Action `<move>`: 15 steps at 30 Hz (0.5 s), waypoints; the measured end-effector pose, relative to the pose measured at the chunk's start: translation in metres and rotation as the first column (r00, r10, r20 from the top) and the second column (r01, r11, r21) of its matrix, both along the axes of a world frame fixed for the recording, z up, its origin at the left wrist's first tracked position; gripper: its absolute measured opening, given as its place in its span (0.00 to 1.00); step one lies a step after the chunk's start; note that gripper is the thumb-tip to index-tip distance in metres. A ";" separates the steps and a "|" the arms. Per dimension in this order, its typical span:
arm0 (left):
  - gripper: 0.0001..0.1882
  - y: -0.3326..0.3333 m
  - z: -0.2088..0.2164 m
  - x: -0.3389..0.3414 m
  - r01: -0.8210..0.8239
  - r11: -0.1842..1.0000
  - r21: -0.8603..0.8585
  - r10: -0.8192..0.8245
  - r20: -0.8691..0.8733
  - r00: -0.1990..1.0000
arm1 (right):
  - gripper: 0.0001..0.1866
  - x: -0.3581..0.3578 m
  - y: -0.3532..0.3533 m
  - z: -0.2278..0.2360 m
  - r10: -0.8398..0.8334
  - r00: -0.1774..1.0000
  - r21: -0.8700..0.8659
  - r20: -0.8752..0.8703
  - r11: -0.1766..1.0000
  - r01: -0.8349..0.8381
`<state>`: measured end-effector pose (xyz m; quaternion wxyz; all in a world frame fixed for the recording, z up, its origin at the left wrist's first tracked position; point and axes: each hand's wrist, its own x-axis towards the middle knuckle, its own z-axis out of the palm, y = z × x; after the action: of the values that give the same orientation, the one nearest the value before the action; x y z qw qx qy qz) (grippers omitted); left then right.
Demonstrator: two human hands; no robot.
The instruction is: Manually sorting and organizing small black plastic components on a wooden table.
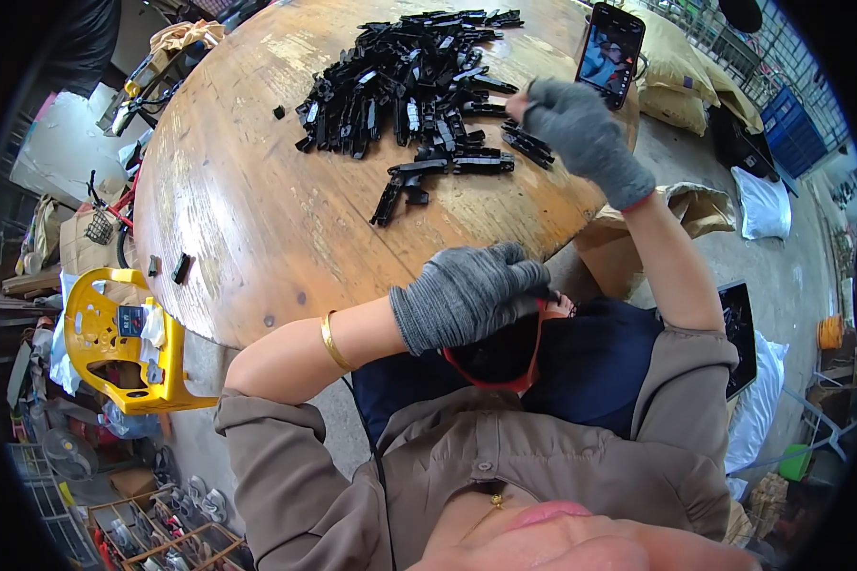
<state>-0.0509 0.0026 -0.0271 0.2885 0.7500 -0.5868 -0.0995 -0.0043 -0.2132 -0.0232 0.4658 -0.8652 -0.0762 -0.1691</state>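
Both my hands wear grey knitted gloves. My left hand [467, 297] is curled, low in front of my lap, just over a red-rimmed container [537, 350] with dark contents. Something dark shows at its fingertips, too small to name. My right hand [581, 133] is raised over the right side of the table, its fingers bent together beside the pile; whatever they hold, if anything, is hidden. A large heap of black plastic parts [390, 95], narrow and jointed, covers the far middle of the table. Some parts [409, 181] lie at the heap's near edge.
The round wooden table [248, 209] has a worn top. A phone [609, 55] stands upright at its far right edge. Two small black pieces lie near its left edge. A yellow plastic chair [114, 333] is at left; a brown paper sack [700, 209] and a black tray [738, 333] are at right.
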 end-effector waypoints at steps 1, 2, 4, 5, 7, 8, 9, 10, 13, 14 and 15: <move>0.15 0.002 0.000 0.002 -0.004 0.999 -0.035 0.003 -0.022 1.000 | 0.12 0.002 0.003 -0.004 0.066 0.996 -0.096 0.067 0.994 -0.060; 0.17 0.004 0.000 0.003 -0.001 0.998 -0.069 -0.002 -0.048 0.999 | 0.12 0.004 0.005 -0.004 0.063 0.996 -0.097 0.065 0.994 -0.056; 0.16 0.006 0.005 0.021 -0.142 0.968 -0.205 0.185 0.208 0.960 | 0.09 0.012 0.008 -0.004 0.112 0.972 -0.618 0.208 0.785 0.041; 0.14 0.008 -0.017 0.042 -0.336 0.882 -0.331 0.300 -0.154 0.941 | 0.08 0.018 0.015 -0.004 0.149 0.959 -0.582 0.243 0.813 0.021; 0.12 0.013 -0.004 0.067 -0.487 0.841 -0.236 0.538 0.269 0.799 | 0.08 0.031 0.017 -0.007 0.133 0.978 -0.617 0.158 0.787 -0.007; 0.12 0.016 -0.004 0.076 -0.482 0.843 -0.239 0.534 0.271 0.800 | 0.08 0.037 0.019 -0.006 0.121 0.989 -0.653 0.082 0.756 -0.038; 0.12 0.018 -0.006 0.083 -0.519 0.844 -0.138 0.528 0.391 0.754 | 0.09 0.040 0.021 -0.005 0.120 0.993 -0.677 0.017 0.732 -0.077; 0.13 0.018 -0.009 0.087 -0.560 0.827 -0.043 0.502 0.505 0.702 | 0.09 0.040 0.021 -0.004 0.113 0.993 -0.679 0.021 0.731 -0.069; 0.14 0.015 -0.009 0.088 -0.584 0.811 0.021 0.495 0.507 0.706 | 0.09 0.039 0.028 -0.001 0.047 0.996 -0.738 -0.070 0.670 -0.083; 0.14 0.014 -0.008 0.087 -0.580 0.813 0.045 0.466 0.546 0.696 | 0.09 0.037 0.029 -0.001 0.039 0.997 -0.738 -0.070 0.670 -0.078; 0.14 0.013 -0.009 0.087 -0.574 0.818 0.045 0.461 0.546 0.699 | 0.09 0.034 0.030 -0.002 0.004 1.000 -0.742 0.014 0.670 0.008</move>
<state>0.0361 0.0152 -0.0360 0.0568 0.9097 -0.3912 0.1272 0.0297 -0.1830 -0.0252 0.0736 -0.9787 -0.1407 -0.1305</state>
